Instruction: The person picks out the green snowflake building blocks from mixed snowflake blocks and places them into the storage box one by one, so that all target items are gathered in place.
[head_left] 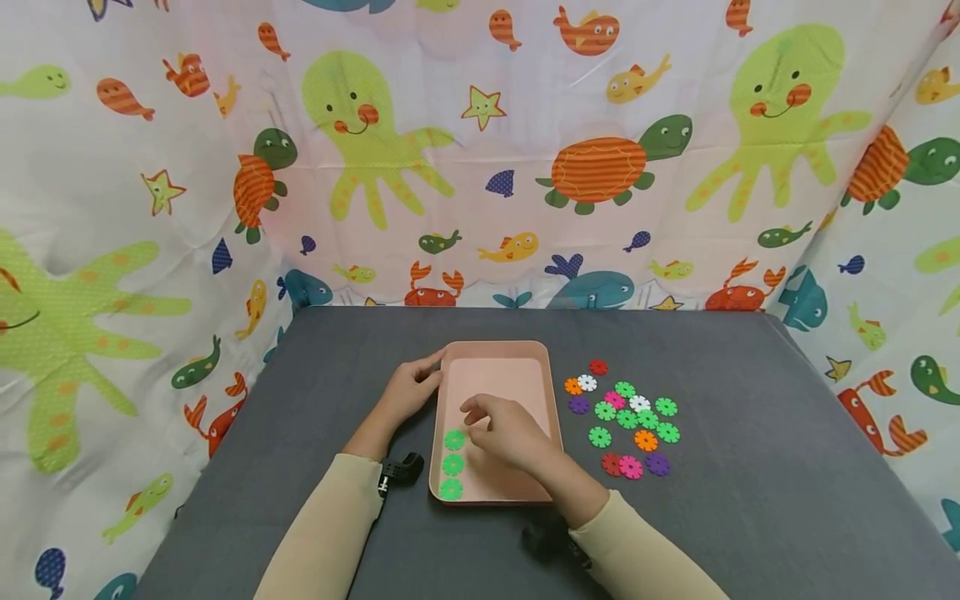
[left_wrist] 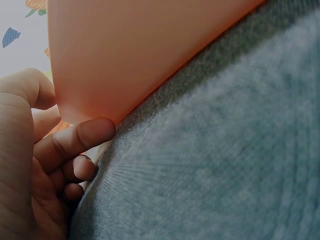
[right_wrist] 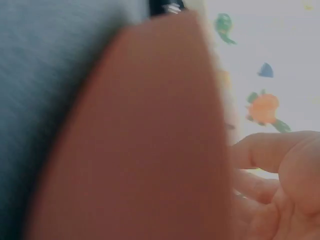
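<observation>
Pink rectangular tray (head_left: 497, 371) sits on the grey tablecloth (head_left: 738, 433) in the head view, three green notched discs (head_left: 453, 464) lined up inside along its left wall, toward the near end. The left hand (head_left: 408, 388) grips the tray's left rim near the far corner; the right hand (head_left: 508, 432), apart from it, is over the tray with bent fingers, and whether they pinch anything cannot be told. Loose multicoloured discs (head_left: 627, 418) lie right of the tray.

In the left wrist view, curled fingers meet the tray's edge.

In the right wrist view, the blurred tray wall partly hides the hand's fingers.
</observation>
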